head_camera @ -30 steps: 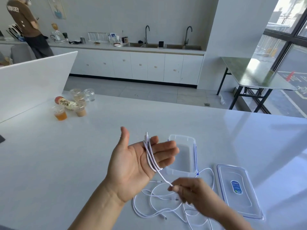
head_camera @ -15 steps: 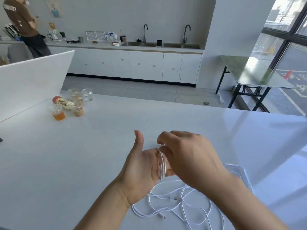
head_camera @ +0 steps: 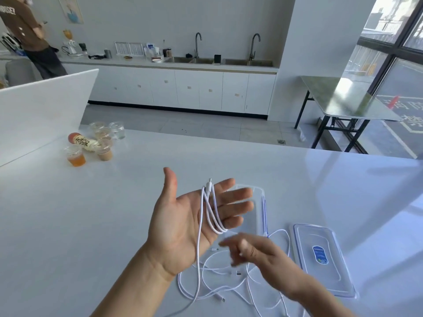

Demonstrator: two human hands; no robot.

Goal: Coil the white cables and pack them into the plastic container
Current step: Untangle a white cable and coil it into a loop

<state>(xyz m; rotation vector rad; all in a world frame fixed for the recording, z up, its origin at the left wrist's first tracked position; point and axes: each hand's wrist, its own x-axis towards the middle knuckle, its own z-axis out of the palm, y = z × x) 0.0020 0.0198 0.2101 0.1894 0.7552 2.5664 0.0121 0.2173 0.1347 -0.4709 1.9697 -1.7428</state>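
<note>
My left hand [head_camera: 183, 225] is held palm up above the white table, fingers straight and thumb raised. A white cable [head_camera: 209, 209] is looped a few times around those fingers, its plug sticking up at the fingertips. My right hand [head_camera: 254, 252], blurred by motion, is just below and right of the loops and pinches a strand of the same cable. More loose white cables [head_camera: 219, 291] lie tangled on the table under both hands. The clear plastic container [head_camera: 259, 209] stands open behind my left fingers. Its lid [head_camera: 320, 259] lies flat to the right.
Several plastic cups and a lying bottle [head_camera: 91, 143] are at the table's far left, beside a white partition [head_camera: 45, 106]. A person [head_camera: 29, 30] stands at the kitchen counter in the back left. A folding table [head_camera: 338, 99] stands by the window at right.
My right hand has come down from over my left fingers to below the loops, pulling the strand round. The container and lid show again. One more turn lies on my left fingers.
</note>
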